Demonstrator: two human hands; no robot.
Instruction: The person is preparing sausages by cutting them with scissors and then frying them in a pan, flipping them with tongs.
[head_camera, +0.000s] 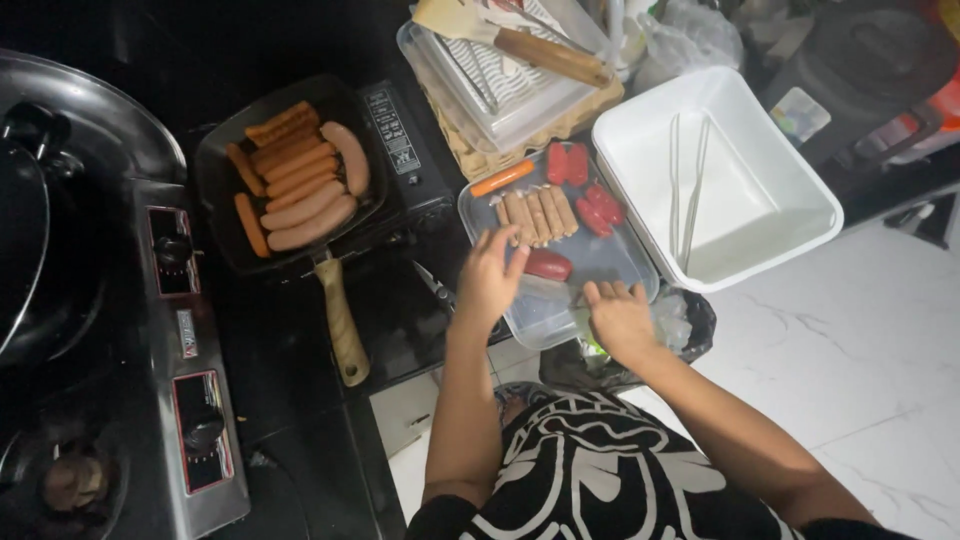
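My left hand (489, 274) hovers over the near left corner of a metal tray (615, 258), fingers spread, holding nothing. A red sausage (547, 264) lies just right of its fingertips. My right hand (618, 318) rests at the tray's near edge, fingers apart and seemingly empty. On the tray's far side are a row of pale brown sausages (535, 215), several red sausages (585, 185) and one orange sausage (502, 178).
A black square grill pan (212, 165) with a wooden handle (342, 325) holds several browned sausages (300, 178). A white tub (800, 195) with metal tongs (687, 190) stands on the right. Stove knobs (190, 340) are at left. Scissors (435, 285) lie near the pan.
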